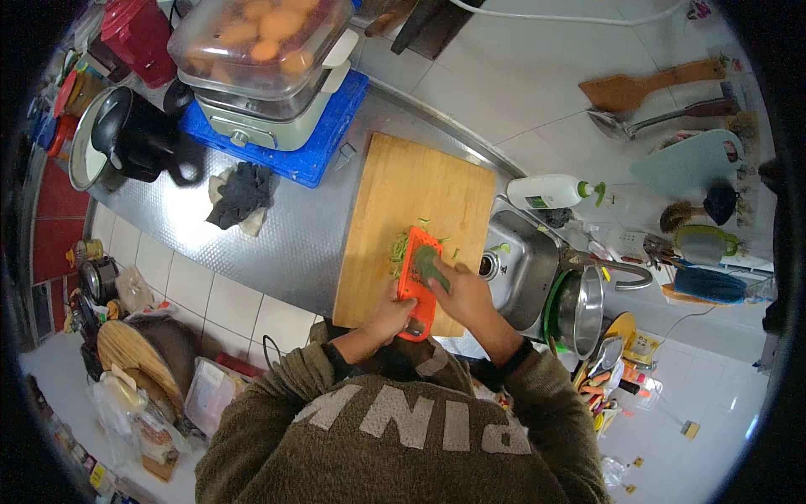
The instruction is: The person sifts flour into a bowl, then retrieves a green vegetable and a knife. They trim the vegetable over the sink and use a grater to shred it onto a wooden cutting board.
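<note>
An orange handheld grater (pixel 412 293) lies tilted over a wooden cutting board (pixel 428 170). My left hand (pixel 389 320) grips its lower left edge near the handle. In my right hand (pixel 463 295) is a piece of green vegetable (pixel 429 261), pressed against the grater's face; its exact kind is hard to tell. Green shreds (pixel 398 252) lie on the board left of the grater, with a few more near its top end. The grater hides part of the board beneath it.
Right of the board is a steel sink (pixel 526 252) with a faucet (pixel 623 274) and a white pump bottle (pixel 544 191) at its rim. An electric steamer (pixel 264 120) stands on a blue board (pixel 315 167). Dark cloths (pixel 242 195) and a black pot (pixel 141 142) sit farther left.
</note>
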A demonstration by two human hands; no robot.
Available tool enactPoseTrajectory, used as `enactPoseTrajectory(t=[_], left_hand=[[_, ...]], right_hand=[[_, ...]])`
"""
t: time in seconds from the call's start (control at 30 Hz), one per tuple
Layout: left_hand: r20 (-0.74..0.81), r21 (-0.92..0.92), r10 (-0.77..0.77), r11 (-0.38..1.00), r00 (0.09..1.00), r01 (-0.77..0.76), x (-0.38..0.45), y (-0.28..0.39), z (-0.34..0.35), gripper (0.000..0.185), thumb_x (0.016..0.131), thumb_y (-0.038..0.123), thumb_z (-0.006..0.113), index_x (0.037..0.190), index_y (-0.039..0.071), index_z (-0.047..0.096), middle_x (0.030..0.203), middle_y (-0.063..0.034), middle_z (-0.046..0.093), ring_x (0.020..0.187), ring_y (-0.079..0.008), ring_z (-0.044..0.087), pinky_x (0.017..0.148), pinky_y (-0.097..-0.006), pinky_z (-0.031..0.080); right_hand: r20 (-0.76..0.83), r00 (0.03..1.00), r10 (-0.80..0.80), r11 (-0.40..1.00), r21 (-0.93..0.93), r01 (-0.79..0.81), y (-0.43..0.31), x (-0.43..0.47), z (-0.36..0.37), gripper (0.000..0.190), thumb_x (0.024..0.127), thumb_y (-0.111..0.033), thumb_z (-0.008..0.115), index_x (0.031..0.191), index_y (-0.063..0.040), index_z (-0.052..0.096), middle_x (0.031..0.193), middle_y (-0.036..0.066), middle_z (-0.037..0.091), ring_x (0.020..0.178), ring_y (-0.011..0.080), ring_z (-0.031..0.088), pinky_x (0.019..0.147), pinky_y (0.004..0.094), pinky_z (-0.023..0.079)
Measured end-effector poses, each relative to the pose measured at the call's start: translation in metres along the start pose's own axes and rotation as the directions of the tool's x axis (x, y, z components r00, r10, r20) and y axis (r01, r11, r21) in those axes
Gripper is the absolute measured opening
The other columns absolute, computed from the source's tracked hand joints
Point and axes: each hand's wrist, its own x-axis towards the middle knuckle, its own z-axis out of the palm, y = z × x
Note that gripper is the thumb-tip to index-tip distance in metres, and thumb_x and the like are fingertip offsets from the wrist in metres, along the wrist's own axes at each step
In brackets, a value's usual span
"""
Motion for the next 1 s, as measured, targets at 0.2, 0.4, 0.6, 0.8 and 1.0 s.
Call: enactPoseTrajectory(t=[0.2,0.4,0.6,0.8,1.0], left_hand=[[0.042,0.155,0.035,0.987,0.998,-0.041,-0.001,-0.001,0.001,0.033,0.091,0.009,0.055,0.121,0.008,0.042,0.073,-0.0034,0.053,0.047,-0.0117,0.045,0.039,-0.0286,0.037],[-0.017,0.076,0.062,0.995,0.998,-0.061,0.009,-0.008,-0.014,0.032,0.092,0.013,0.056,0.12,0.012,0.041,0.069,-0.0009,0.052,0.046,-0.0094,0.044,0.038,-0.0251,0.036],[0.073,-0.132,0.041,0.991,0.997,-0.031,0.01,-0.008,-0.014,0.031,0.093,0.011,0.054,0.121,0.012,0.04,0.066,-0.0002,0.048,0.044,-0.0084,0.042,0.036,-0.0243,0.034],[0.088,-0.023,-0.114,0.993,0.99,0.117,0.005,-0.003,-0.004,0.034,0.094,0.01,0.054,0.125,0.011,0.039,0.074,-0.0023,0.052,0.044,-0.0087,0.041,0.036,-0.0251,0.033],[0.038,-0.079,-0.109,0.991,0.993,0.112,-0.004,0.0,0.008,0.038,0.093,0.01,0.053,0.128,0.01,0.039,0.079,-0.0038,0.055,0.046,-0.0087,0.042,0.039,-0.0229,0.036]], right_hand=[[-0.148,0.989,0.007,0.984,-0.172,-0.033,0.007,0.046,0.025,0.047,0.086,-0.037,0.063,0.124,-0.01,0.061,0.078,0.018,0.063,0.067,0.0311,0.065,0.06,0.0414,0.052],[0.226,0.908,0.353,0.7,0.581,-0.416,0.059,0.066,0.018,0.052,0.088,-0.041,0.064,0.123,-0.004,0.055,0.088,0.011,0.063,0.07,0.0217,0.065,0.058,0.0337,0.055],[0.459,0.863,0.211,0.223,0.837,-0.5,0.035,-0.008,-0.017,0.051,0.088,-0.035,0.066,0.122,0.0,0.049,0.085,0.008,0.059,0.063,0.015,0.063,0.047,0.0272,0.051],[-0.019,0.998,-0.059,0.894,0.443,0.061,0.021,-0.053,-0.004,0.053,0.088,-0.022,0.064,0.131,0.003,0.045,0.104,0.018,0.064,0.082,0.0277,0.068,0.067,0.0359,0.054],[-0.098,0.994,0.051,0.981,0.192,-0.032,0.029,0.014,0.045,0.066,0.086,-0.039,0.061,0.141,-0.009,0.042,0.094,0.028,0.064,0.085,0.0451,0.064,0.076,0.0498,0.052]])
